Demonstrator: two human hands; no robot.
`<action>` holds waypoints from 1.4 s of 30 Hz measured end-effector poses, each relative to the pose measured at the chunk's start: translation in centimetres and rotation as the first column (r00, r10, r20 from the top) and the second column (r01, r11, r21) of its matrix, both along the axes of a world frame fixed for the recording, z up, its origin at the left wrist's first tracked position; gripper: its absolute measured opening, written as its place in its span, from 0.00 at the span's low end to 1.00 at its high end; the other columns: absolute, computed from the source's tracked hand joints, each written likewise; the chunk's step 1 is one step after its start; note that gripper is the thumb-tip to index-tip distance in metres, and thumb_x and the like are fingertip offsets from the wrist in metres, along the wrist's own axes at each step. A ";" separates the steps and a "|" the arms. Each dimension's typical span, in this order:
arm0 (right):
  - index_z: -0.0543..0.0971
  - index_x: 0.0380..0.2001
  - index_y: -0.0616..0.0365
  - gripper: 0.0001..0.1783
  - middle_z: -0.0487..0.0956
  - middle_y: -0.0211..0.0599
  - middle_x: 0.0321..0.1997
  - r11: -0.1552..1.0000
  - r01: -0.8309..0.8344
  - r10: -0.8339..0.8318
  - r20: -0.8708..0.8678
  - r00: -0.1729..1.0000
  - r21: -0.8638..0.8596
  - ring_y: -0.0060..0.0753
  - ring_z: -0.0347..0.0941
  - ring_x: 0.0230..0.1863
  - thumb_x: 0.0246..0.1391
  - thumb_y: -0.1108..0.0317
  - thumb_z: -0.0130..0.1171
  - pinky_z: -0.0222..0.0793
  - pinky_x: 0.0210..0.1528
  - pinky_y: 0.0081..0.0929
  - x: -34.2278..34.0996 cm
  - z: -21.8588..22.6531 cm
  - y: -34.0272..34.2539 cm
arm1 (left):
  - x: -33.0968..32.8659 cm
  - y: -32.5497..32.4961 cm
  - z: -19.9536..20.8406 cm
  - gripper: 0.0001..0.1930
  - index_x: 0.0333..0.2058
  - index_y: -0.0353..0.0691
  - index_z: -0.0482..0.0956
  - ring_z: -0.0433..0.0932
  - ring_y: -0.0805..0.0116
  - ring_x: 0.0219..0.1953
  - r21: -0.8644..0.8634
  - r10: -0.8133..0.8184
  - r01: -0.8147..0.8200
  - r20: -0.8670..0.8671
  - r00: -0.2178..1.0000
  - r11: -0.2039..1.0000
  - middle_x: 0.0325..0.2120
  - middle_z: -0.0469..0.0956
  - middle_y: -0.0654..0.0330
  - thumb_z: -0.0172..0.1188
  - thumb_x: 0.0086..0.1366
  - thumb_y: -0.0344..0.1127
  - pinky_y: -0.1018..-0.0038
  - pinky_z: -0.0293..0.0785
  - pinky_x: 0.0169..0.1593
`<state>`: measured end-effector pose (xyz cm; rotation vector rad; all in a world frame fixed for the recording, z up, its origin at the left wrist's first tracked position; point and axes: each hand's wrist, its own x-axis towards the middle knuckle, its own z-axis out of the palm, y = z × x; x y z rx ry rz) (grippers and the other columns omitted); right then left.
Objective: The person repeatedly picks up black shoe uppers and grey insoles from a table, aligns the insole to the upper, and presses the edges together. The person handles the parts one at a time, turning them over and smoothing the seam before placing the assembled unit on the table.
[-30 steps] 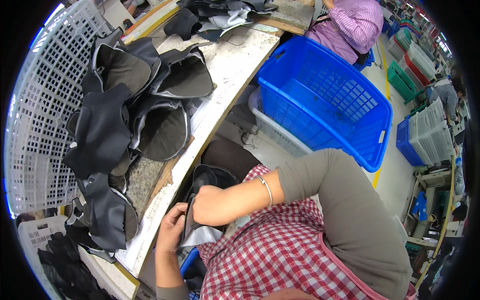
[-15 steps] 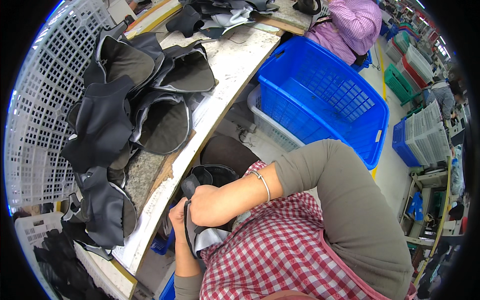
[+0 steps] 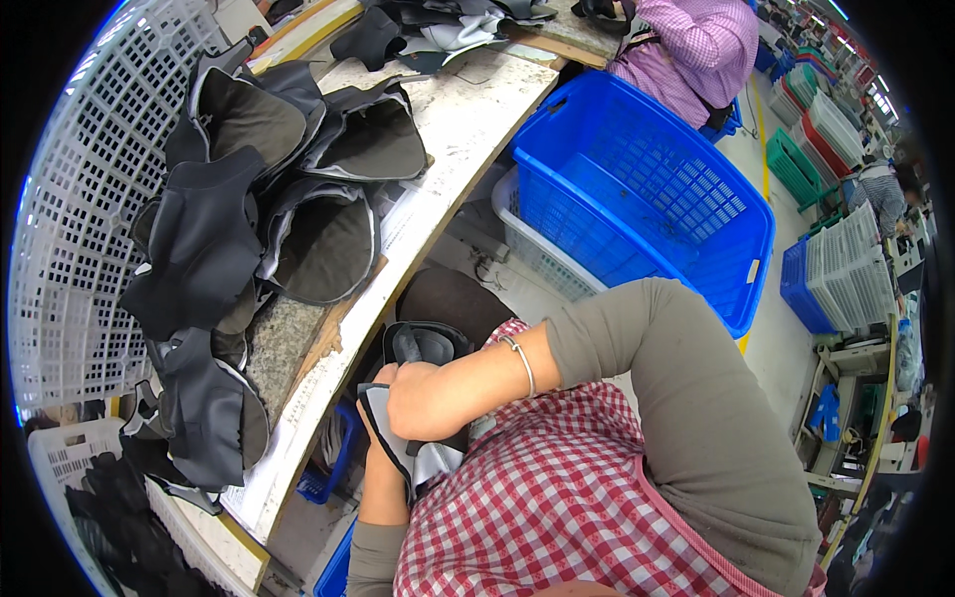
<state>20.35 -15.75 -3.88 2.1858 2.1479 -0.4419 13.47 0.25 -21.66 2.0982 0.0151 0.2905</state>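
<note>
Close to my lap I hold a black shoe upper [image 3: 388, 426] with a pale grey lining turned partly outward. My right hand [image 3: 423, 400] lies across it, fingers curled in and pressed on the material. Behind the piece, my left hand [image 3: 372, 436] grips its edge from below; most of its fingers are hidden. A rounded black part [image 3: 430, 345] shows just beyond my knuckles, and I cannot tell whether it joins the same upper. To the left, several black shoe uppers [image 3: 204, 239] with dark linings lie piled on the worn white workbench [image 3: 438, 134].
A white lattice basket [image 3: 75, 259] stands at the far left, and a white crate [image 3: 90, 438] of black pieces below it. Beyond my right arm sits a large blue basket [image 3: 637, 179] on a white one. A person in a pink checked top [image 3: 696, 50] works at the back.
Both hands have shifted slightly right and toward my body with the shoe upper. The piece has turned, so more of its pale lining shows beside my right hand.
</note>
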 end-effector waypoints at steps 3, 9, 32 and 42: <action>0.90 0.29 0.53 0.08 0.89 0.37 0.34 1.000 0.006 -0.006 -0.022 1.000 0.015 0.41 0.86 0.38 0.47 0.66 0.65 0.78 0.36 0.40 0.0 0.2 -0.1 | 1.8 0.6 2.3 0.08 0.33 0.40 0.79 0.79 0.66 0.32 -0.366 -0.112 -0.006 -0.301 0.947 0.931 0.28 0.80 0.62 0.54 0.70 0.34 0.69 0.74 0.38; 0.89 0.30 0.52 0.08 0.89 0.38 0.36 0.998 0.046 -0.043 -0.068 0.997 0.046 0.41 0.86 0.40 0.49 0.65 0.64 0.79 0.37 0.41 -0.5 0.4 -0.3 | 0.5 2.3 14.1 0.29 0.50 0.32 0.77 0.77 0.67 0.43 -0.686 0.048 -0.223 -0.265 0.963 0.693 0.41 0.78 0.57 0.55 0.74 0.58 0.71 0.72 0.49; 0.86 0.49 0.62 0.26 0.87 0.37 0.43 0.911 0.055 -0.341 -0.674 0.656 -0.408 0.28 0.81 0.42 0.60 0.50 0.69 0.76 0.48 0.33 9.7 -4.2 4.8 | -9.7 0.3 11.6 0.15 0.50 0.31 0.83 0.85 0.65 0.44 0.009 0.228 -0.229 0.069 0.971 0.973 0.41 0.87 0.53 0.60 0.64 0.23 0.69 0.80 0.52; 0.87 0.44 0.57 0.22 0.87 0.42 0.37 0.940 -0.036 -0.137 -0.471 0.871 -0.340 0.43 0.83 0.40 0.57 0.50 0.68 0.77 0.46 0.40 7.5 -6.9 4.2 | -11.5 -0.4 9.3 0.19 0.52 0.43 0.86 0.68 0.62 0.69 0.786 -0.172 0.326 -0.277 0.945 0.525 0.59 0.80 0.66 0.60 0.62 0.33 0.54 0.54 0.76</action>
